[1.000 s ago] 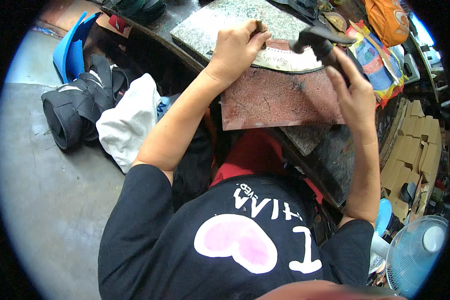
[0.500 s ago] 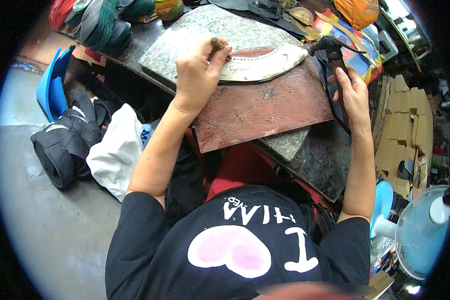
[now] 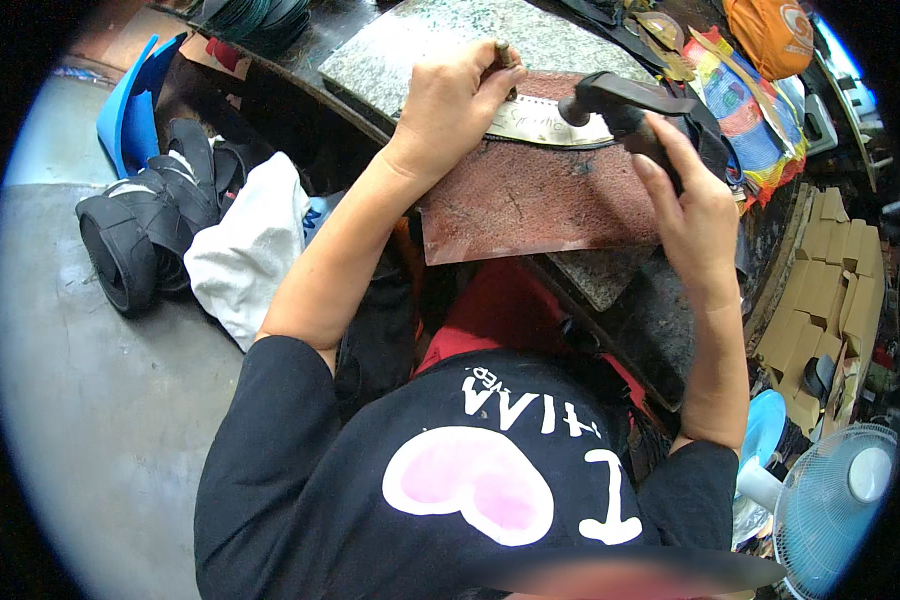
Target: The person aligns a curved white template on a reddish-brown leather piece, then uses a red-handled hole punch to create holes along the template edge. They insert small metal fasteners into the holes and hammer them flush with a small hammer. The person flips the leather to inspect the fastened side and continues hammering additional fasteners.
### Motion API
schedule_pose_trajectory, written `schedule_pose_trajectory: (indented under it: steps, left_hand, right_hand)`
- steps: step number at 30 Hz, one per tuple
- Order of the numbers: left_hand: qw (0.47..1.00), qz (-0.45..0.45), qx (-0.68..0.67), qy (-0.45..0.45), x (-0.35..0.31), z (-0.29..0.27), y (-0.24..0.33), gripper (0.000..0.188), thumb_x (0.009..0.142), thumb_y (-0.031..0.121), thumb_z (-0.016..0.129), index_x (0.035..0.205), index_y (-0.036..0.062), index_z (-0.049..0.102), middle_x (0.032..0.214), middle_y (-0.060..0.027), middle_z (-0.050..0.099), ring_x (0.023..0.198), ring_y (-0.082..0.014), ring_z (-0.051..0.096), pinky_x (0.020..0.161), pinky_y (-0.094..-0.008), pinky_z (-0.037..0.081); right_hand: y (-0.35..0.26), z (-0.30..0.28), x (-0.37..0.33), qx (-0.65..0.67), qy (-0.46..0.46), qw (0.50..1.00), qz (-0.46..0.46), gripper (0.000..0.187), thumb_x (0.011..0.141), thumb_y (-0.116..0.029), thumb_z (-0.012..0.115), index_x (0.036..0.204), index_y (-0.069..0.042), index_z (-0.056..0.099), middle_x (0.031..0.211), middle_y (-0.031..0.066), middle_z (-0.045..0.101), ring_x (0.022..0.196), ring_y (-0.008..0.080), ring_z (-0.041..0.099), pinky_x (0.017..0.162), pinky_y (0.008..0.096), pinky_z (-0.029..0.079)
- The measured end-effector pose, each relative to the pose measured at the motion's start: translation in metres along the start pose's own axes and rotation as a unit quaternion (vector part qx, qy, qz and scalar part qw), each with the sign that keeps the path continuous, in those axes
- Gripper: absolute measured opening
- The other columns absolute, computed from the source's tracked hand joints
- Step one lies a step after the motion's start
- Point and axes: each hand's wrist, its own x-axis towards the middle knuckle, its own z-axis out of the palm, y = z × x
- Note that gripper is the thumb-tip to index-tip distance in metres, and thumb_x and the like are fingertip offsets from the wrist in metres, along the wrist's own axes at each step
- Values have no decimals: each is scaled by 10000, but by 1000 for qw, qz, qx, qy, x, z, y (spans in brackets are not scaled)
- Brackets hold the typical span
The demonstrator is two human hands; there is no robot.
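Observation:
My left hand [image 3: 445, 110] pinches a short metal punch [image 3: 503, 52] upright, its lower end at the row of holes on a curved cream template [image 3: 540, 124]. Dark material shows along the template's lower edge. Under it lies a reddish-brown board [image 3: 535, 200], which rests on a speckled grey stone slab [image 3: 410, 55]. In my right hand [image 3: 698, 225] is a hammer [image 3: 625, 100] with a dark head, gripped by the handle. The head hangs over the right part of the template, hiding that end, and stands apart from the punch.
To the left on the grey floor lie black strapped items [image 3: 150, 230], a white cloth [image 3: 255, 245] and a bent blue sheet [image 3: 135, 120]. Stacked cardboard pieces [image 3: 815, 290] and a fan [image 3: 835, 510] stand at the right. An orange bag [image 3: 765, 35] sits far right.
My right hand has brought the hammer left, from beside the board to over the template. The left hand still holds the punch at the holes. The whole view has shifted a little.

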Motion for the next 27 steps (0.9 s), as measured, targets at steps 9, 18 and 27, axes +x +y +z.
schedule_pose_trajectory:
  steps: [9, 18, 27]
  left_hand:
    - [953, -136, -266, 49, -1, 3, -10, 172, 971, 130, 644, 989, -36, 685, 832, -113, 726, 741, -136, 723, 661, -242, 593]
    - [973, -129, -188, 25, -1, 8, -11, 175, 934, 126, 685, 982, -42, 693, 783, -106, 731, 717, -136, 727, 636, -250, 578]
    - [992, 72, 102, 3, 6, 3, 7, 207, 896, 201, 718, 1017, 35, 695, 765, -148, 696, 682, -234, 713, 622, -322, 542]
  right_hand:
    - [-5, 11, -4, -43, -32, 998, 15, 372, 933, -342, 653, 1277, -199, 636, 994, 161, 715, 873, 356, 701, 735, 431, 558]
    - [3, 13, -7, -34, -27, 999, -2, 382, 936, -359, 643, 1287, -207, 631, 963, 175, 710, 877, 367, 696, 738, 445, 551]
    - [-37, -53, 29, 83, 56, 995, -17, 316, 945, -267, 674, 1222, -115, 663, 1009, 147, 708, 896, 269, 705, 765, 354, 534]
